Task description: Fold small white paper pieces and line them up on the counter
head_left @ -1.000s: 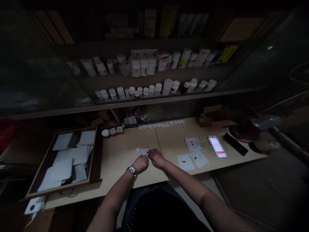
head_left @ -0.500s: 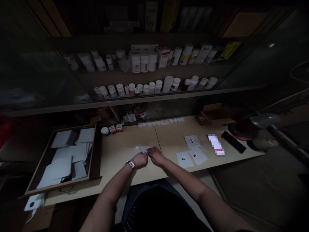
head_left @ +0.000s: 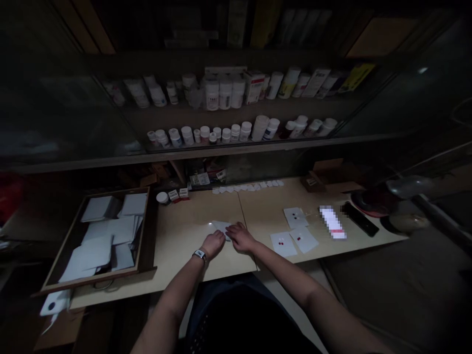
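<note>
In the middle of the pale tabletop, a partly folded white paper lies under the fingers of both hands. My left hand, with a watch on its wrist, has its fingers pressed together at the paper's near left side. My right hand grips the right side, fingertips on the fold. What the paper contains is hidden. To the right are three flat white sheets: one near the front edge, one beside it and one behind. Small red and white pills rest on the two nearer sheets; dark red ones show on the back sheet.
An open wooden drawer with white paper stacks stands left. Small folded packets line the back, near a white jar and small boxes. A black phone lies right. Medicine bottles fill shelves above.
My hands have shifted slightly on the paper, the left one flattening and turning a little at its near edge. The whole view has moved slightly; the pill sheets stay in place.
</note>
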Tool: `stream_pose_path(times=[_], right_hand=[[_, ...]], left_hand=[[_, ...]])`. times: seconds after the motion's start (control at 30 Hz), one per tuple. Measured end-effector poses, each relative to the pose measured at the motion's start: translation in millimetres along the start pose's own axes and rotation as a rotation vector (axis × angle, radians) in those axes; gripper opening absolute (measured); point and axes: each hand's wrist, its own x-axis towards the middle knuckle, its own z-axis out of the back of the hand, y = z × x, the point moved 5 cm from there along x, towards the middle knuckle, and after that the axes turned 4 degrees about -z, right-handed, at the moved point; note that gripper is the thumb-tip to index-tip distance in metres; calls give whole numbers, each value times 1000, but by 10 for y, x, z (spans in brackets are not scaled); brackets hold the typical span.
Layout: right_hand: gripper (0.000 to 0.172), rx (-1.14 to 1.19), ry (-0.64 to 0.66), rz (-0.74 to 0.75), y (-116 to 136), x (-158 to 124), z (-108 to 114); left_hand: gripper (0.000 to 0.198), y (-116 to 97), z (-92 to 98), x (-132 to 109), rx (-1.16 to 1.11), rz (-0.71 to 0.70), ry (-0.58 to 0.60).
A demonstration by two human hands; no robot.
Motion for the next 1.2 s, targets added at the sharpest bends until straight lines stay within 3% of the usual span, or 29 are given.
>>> stream_pose_path(times=[0.17, 0.43, 0.9, 1.2], right_hand=[[22, -14, -50, 0, -22, 59, -40], [17, -46, -107, -5, -41, 113, -109], [19, 47, -166, -31, -85, 142, -102], [21, 49, -141, 0, -99, 132, -99]], left_hand=[[13, -20, -13, -53, -40, 200, -116], [20, -29, -5, -174, -240, 272, -291], [16, 51, 59, -148, -358, 448, -420], [18, -53, 62, -131, -382, 397, -389]])
